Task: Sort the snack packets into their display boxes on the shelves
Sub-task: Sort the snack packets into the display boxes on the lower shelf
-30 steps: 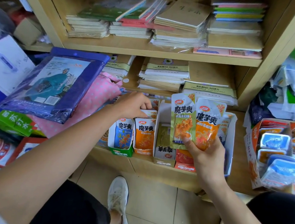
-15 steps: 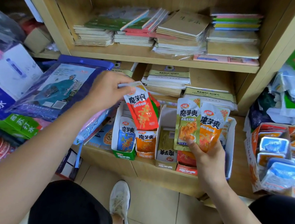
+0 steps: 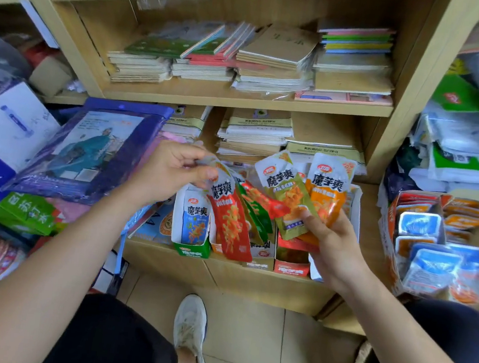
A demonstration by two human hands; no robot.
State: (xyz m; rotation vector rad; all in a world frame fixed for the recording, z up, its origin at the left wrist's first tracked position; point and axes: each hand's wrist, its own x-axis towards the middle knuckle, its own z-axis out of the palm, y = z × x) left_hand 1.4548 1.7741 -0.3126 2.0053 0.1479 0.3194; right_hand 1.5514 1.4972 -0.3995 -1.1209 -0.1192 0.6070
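We see the left hand [image 3: 171,170] pinching the top edge of a glossy red foil snack packet [image 3: 231,228]. It hangs with its long axis near vertical, bottom end pointing down in front of the boxes. The right hand [image 3: 337,252] grips the lower ends of a flat olive-green packet [image 3: 289,193] and an orange packet [image 3: 328,188], fanned upright with their tops pointing up and away. Beside the hanging packet, a green-fronted cardboard display box [image 3: 191,250] holds an upright blue packet [image 3: 196,225] on the low wooden shelf [image 3: 250,284].
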